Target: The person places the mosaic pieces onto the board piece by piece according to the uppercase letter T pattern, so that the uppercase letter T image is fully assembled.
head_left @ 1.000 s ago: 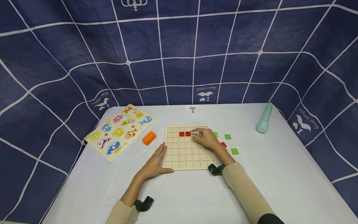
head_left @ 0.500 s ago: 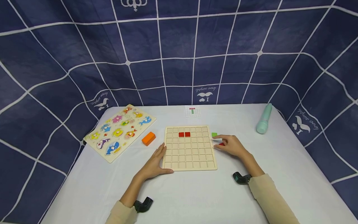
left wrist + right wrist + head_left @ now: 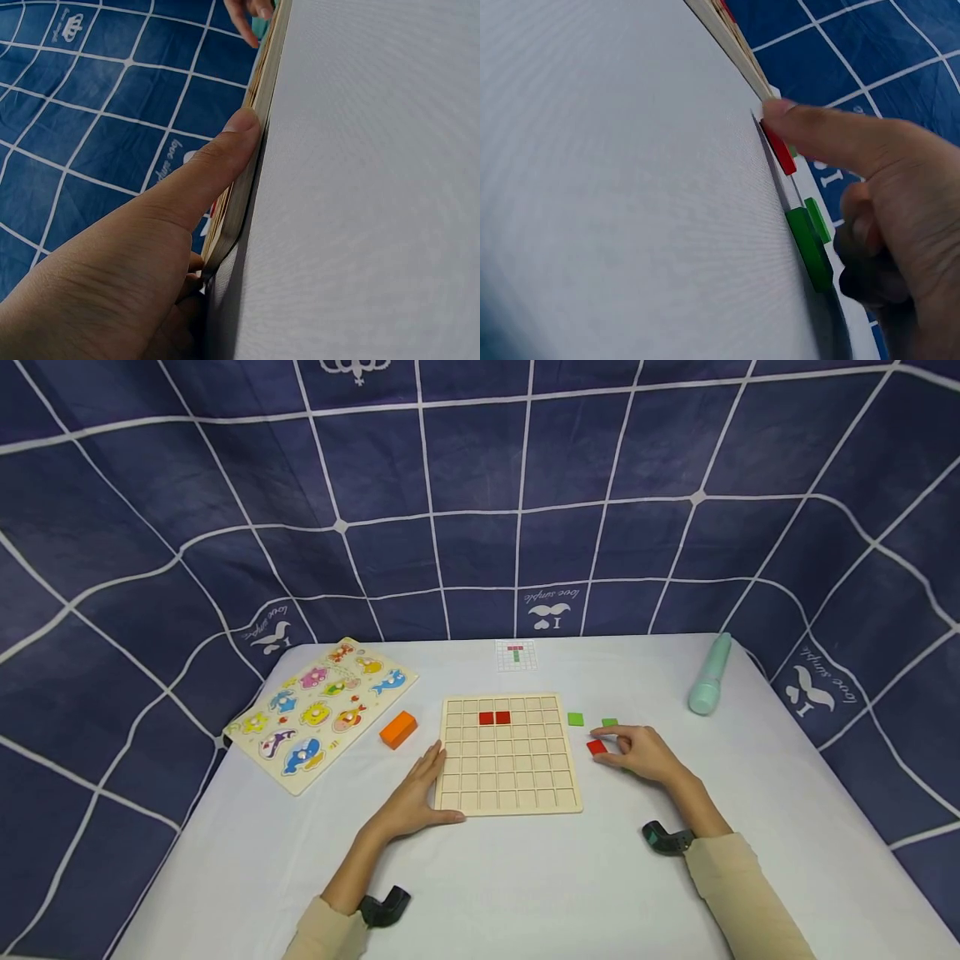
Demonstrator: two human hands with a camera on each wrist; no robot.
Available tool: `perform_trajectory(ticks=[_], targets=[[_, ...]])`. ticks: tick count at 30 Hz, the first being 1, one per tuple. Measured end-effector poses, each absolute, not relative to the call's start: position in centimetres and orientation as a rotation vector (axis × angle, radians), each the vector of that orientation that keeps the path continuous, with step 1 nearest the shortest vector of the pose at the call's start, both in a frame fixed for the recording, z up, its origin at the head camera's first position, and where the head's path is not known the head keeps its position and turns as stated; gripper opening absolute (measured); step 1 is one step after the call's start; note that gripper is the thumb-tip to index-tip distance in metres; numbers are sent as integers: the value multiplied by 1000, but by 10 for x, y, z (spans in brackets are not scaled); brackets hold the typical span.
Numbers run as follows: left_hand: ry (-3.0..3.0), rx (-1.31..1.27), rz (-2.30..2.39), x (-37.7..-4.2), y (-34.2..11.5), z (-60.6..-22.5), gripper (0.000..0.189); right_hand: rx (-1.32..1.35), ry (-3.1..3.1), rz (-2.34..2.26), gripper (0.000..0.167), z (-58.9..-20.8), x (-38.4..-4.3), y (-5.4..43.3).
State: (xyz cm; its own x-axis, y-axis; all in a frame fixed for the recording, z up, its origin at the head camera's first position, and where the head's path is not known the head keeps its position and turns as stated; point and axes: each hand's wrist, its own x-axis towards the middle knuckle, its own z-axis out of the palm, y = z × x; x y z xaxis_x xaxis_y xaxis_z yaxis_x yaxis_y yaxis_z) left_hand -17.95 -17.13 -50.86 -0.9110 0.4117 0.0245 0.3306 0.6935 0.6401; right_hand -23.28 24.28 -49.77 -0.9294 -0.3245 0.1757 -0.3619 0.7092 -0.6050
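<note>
A beige wooden grid board (image 3: 506,777) lies mid-table, with two red square tiles (image 3: 495,718) side by side in its upper cells. My left hand (image 3: 408,797) rests at the board's lower left corner, fingers along the left side and thumb on the front edge. Right of the board, my right hand (image 3: 645,754) is at a loose red tile (image 3: 596,747) on the table. Its thumb touches that tile, while the index finger arches above with a gap. Green tiles (image 3: 575,719) lie nearby; one (image 3: 810,251) sits beneath the curled fingers in the right wrist view.
A small pattern card (image 3: 517,655) lies behind the board. An orange block (image 3: 398,730) and an animal knob puzzle (image 3: 330,739) are to the left. A mint-green cylindrical object (image 3: 709,677) lies at the back right. Dark blue gridded cloth (image 3: 480,485) hangs behind.
My right hand has moved off the board's upper cells to the right, down to the loose red tile. My left hand has stayed at the board's corner.
</note>
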Motion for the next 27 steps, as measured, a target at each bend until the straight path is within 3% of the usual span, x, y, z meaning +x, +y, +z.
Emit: perform_trajectory(ticks=[8, 15, 27], targets=[[2775, 611, 1006, -180, -171, -509, 118, 576, -2882, 1024, 40, -503, -234, 246], [2764, 608, 1019, -180, -171, -509, 118, 557, -2869, 1018, 27, -502, -233, 251], [2772, 624, 1024, -181, -171, -510, 118, 582, -2726, 993, 29, -485, -237, 238]])
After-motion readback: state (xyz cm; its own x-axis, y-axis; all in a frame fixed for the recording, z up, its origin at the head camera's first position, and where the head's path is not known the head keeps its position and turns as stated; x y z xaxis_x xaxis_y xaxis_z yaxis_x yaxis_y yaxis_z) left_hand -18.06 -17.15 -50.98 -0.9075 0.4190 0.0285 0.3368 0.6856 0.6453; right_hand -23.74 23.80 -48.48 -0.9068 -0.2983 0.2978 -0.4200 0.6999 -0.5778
